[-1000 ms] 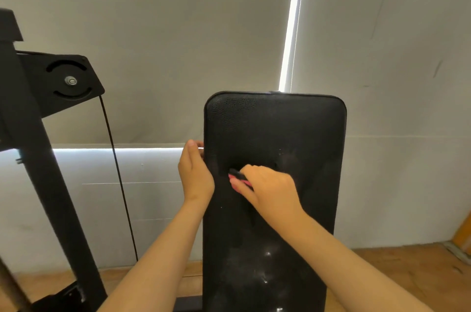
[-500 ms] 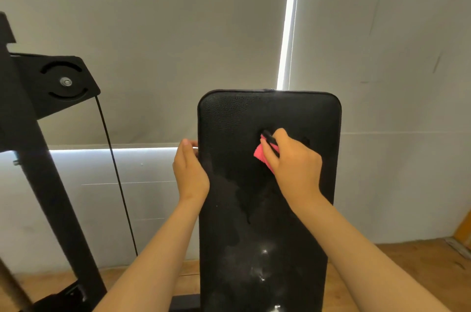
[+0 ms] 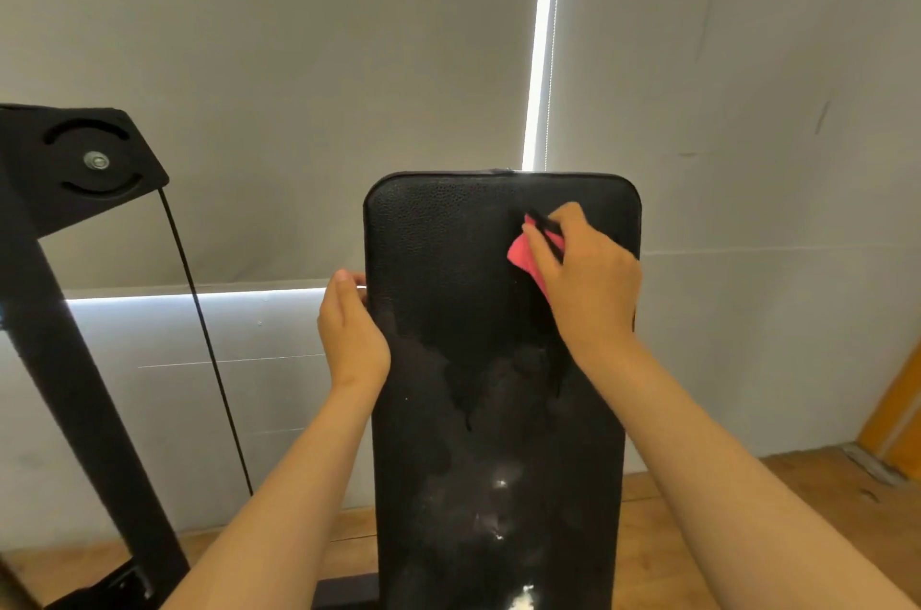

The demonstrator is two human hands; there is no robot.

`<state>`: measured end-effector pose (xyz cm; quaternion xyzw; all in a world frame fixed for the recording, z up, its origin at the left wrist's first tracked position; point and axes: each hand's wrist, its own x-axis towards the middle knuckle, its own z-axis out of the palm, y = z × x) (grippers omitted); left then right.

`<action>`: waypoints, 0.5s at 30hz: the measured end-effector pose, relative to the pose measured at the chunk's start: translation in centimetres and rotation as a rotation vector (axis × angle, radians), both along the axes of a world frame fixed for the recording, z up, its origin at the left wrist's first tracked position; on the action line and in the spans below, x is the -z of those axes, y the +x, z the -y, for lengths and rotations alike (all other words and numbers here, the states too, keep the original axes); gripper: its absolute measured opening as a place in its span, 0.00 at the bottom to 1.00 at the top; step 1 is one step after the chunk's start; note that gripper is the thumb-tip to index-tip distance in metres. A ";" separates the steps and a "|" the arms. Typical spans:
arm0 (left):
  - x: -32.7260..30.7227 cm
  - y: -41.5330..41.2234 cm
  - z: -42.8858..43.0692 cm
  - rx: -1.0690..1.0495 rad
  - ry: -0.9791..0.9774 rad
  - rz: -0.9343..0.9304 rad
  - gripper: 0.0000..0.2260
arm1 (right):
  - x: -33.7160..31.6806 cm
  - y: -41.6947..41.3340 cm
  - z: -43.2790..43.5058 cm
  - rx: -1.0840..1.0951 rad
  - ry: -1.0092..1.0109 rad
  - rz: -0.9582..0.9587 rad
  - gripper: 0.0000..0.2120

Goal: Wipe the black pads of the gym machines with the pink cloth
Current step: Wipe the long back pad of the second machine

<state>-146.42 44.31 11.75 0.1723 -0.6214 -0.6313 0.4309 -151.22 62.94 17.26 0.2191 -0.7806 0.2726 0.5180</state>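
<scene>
A tall black pad (image 3: 448, 270) of a gym machine stands upright in the middle of the view. Wet streaks and glints show on its lower half. My right hand (image 3: 585, 275) holds the pink cloth (image 3: 523, 253) against the pad's upper right part, near the top edge. Only a corner of the cloth shows past my fingers. A thin dark object lies across those fingers; what it is I cannot tell. My left hand (image 3: 351, 330) grips the pad's left edge at mid height, thumb in front and fingers behind.
A black machine frame (image 3: 65, 360) with a pulley plate (image 3: 84, 161) and a thin cable (image 3: 204, 335) stands at the left. Grey window blinds (image 3: 747, 86) hang close behind the pad. The floor (image 3: 797, 485) is wooden.
My right hand has swept the pink cloth from the pad's middle up and to the right, toward the top corner. My left hand has kept its grip on the left edge.
</scene>
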 end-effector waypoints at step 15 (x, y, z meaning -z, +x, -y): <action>-0.1 0.0 0.0 0.000 0.014 0.011 0.16 | 4.9 2.4 -1.4 0.021 0.141 0.025 0.13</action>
